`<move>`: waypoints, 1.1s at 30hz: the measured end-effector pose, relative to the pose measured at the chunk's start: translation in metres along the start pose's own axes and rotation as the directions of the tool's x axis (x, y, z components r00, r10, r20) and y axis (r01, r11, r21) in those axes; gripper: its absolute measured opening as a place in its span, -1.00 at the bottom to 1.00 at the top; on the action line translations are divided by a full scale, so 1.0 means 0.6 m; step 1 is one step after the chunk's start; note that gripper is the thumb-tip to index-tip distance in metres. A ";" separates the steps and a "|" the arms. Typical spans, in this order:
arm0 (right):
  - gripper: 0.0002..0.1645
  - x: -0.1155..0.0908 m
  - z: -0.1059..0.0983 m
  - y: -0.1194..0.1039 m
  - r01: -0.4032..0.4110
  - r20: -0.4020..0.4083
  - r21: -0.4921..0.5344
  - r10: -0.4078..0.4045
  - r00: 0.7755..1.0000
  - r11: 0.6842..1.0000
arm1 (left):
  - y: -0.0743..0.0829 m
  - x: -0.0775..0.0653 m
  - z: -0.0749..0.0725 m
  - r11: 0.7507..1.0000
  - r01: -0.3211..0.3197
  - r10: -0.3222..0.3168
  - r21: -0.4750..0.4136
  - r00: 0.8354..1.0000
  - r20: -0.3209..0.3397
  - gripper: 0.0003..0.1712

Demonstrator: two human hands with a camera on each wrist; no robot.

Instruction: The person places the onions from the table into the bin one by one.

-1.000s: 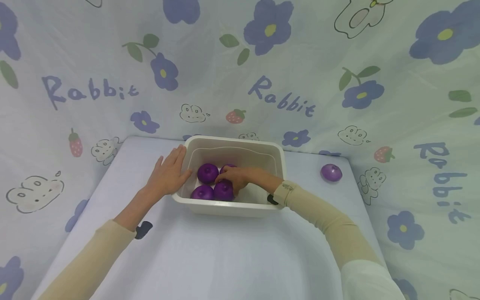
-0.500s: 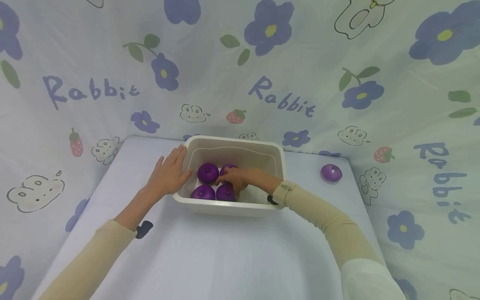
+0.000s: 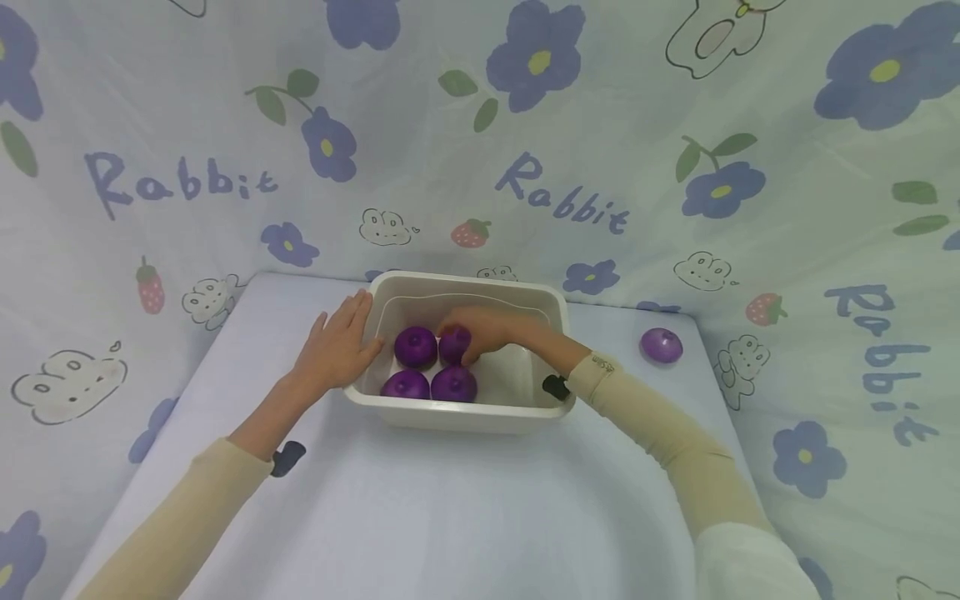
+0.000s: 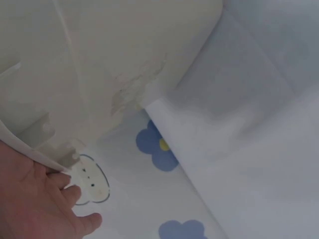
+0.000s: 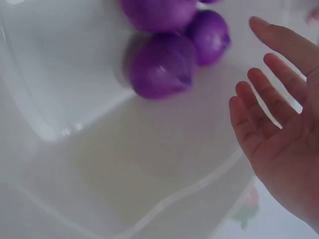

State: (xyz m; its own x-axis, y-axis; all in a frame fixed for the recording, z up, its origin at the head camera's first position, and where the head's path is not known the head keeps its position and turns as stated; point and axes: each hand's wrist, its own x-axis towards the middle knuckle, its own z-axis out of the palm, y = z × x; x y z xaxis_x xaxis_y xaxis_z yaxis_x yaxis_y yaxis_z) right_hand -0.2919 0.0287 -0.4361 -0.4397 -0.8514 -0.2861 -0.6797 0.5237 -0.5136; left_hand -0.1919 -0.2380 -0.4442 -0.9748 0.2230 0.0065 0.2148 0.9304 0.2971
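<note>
In the head view, several purple onions sit inside a white plastic bin (image 3: 450, 406), grouped toward its left side. My right hand (image 3: 489, 327) is inside the bin by the back right onion (image 3: 454, 342), partly covering it. From the right wrist, that hand (image 5: 279, 124) has its fingers spread and apart from an onion (image 5: 162, 67). The front right onion (image 3: 453, 384) stands free of it. My left hand (image 3: 333, 350) rests on the bin's left rim with fingers straight. In the left wrist view, the left hand's fingers (image 4: 70, 194) lie against the rim's outside.
Another, paler purple onion (image 3: 662, 345) lies on the white table (image 3: 480, 508) to the right of the bin. A patterned curtain (image 3: 420, 125) hangs close behind the table and along its sides.
My right hand has left the front right onion and moved back to the back right one. The front right onion has shifted slightly right. The left hand has stayed on the rim.
</note>
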 end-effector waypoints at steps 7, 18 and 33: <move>-0.27 -0.066 -0.057 0.003 -0.022 -0.101 0.096 0.031 0.994 0.995 | 0.001 -0.002 -0.003 1.000 -0.005 0.005 0.013 1.000 0.002 -0.14; -0.27 -0.203 -0.095 0.048 -0.078 -0.271 0.182 0.127 0.954 0.980 | 0.003 -0.002 -0.004 1.000 -0.005 0.005 0.011 1.000 0.003 -0.12; -0.23 -0.379 -0.049 0.204 -0.231 -0.461 0.316 0.362 0.810 0.920 | 0.004 0.001 -0.003 1.000 -0.002 0.002 0.017 1.000 0.011 -0.11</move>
State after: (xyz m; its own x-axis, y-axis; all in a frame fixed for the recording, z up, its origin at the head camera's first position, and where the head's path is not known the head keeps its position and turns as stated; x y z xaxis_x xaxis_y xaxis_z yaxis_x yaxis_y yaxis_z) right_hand -0.2925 0.2873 -0.4105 -0.8729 -0.4859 -0.0445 -0.3386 0.6688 -0.6619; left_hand -0.1922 -0.2359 -0.4415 -0.9737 0.2280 -0.0037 0.2178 0.9348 0.2806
